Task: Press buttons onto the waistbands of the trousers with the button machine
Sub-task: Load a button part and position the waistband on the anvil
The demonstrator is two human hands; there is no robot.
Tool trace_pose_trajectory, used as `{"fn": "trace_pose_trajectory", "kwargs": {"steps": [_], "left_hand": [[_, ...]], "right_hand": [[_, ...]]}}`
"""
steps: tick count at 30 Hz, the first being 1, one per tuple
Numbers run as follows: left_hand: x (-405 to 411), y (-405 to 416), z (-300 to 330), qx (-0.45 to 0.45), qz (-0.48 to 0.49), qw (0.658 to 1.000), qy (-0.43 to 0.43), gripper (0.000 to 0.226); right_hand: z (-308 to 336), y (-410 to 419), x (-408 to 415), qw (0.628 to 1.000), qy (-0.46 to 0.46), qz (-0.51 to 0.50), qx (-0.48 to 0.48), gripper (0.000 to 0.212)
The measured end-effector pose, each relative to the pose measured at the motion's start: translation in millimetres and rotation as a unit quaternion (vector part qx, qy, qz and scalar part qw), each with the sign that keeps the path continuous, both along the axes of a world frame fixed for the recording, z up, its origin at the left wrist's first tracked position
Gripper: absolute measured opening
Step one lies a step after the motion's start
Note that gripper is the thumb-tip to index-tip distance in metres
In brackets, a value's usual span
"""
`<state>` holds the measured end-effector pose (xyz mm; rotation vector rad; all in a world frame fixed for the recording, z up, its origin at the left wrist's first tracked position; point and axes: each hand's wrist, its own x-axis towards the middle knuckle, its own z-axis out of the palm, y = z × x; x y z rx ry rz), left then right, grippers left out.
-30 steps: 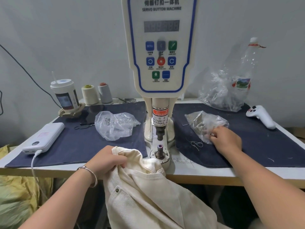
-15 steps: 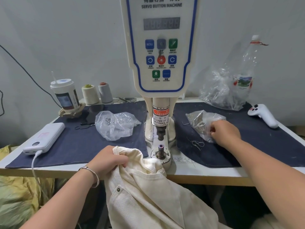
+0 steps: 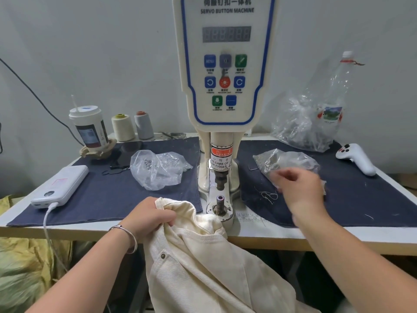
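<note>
Right hand (image 3: 301,192) lifted from button bag (image 3: 285,162)

My right hand (image 3: 301,188) is smearing with motion blur, so I am not making out whether its fingers are pinching anything, and it is covering the near edge of the clear bag (image 3: 286,162) behind it. My left hand (image 3: 150,219) is hiding the fold of the trousers (image 3: 203,267) it is gripping, and the trousers are running off the bottom edge. The top of the machine (image 3: 225,64) is getting cut by the upper edge. Its display (image 3: 226,34) is showing digits I am perhaps reading as all eights. The small pieces in the left bag (image 3: 158,169) are looking too tiny to identify.
</note>
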<state>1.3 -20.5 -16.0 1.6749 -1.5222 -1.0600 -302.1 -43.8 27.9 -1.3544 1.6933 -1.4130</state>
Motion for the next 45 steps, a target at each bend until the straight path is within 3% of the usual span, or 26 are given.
{"fn": "trace_pose_trajectory", "kwargs": {"steps": [1,3,6,10,25,36,45], "left_hand": [[-0.2,0.4,-0.2,0.0,0.001,1.0,0.001,0.022],[-1.0,1.1,-0.1,0.0,0.001,1.0,-0.001,0.023],[-1.1,2.0,0.6,-0.003,0.002,1.0,-0.006,0.023],[-0.6,1.7,2.0,0.0,-0.002,1.0,-0.009,0.021],[-1.5,2.6,2.0,-0.001,-0.001,1.0,-0.007,0.02],[-1.7,1.8,0.3,-0.001,0.005,1.0,-0.001,0.023],[-1.4,0.1,2.0,0.017,-0.002,1.0,0.007,0.023]], "right_hand": [[3.8,5.3,12.1,0.99,-0.106,0.055,0.07,0.013],[6.2,12.8,33.2,0.933,-0.252,0.147,0.209,0.007],[4.6,15.3,53.1,0.867,-0.349,0.191,0.299,0.011],[7.1,16.7,65.4,0.825,-0.421,0.188,0.327,0.01],[13.6,23.0,73.2,0.779,-0.483,0.176,0.359,0.017],[21.4,38.2,68.1,0.705,-0.599,0.176,0.336,0.011],[21.4,42.4,69.0,0.722,-0.587,0.184,0.316,0.018]]}}
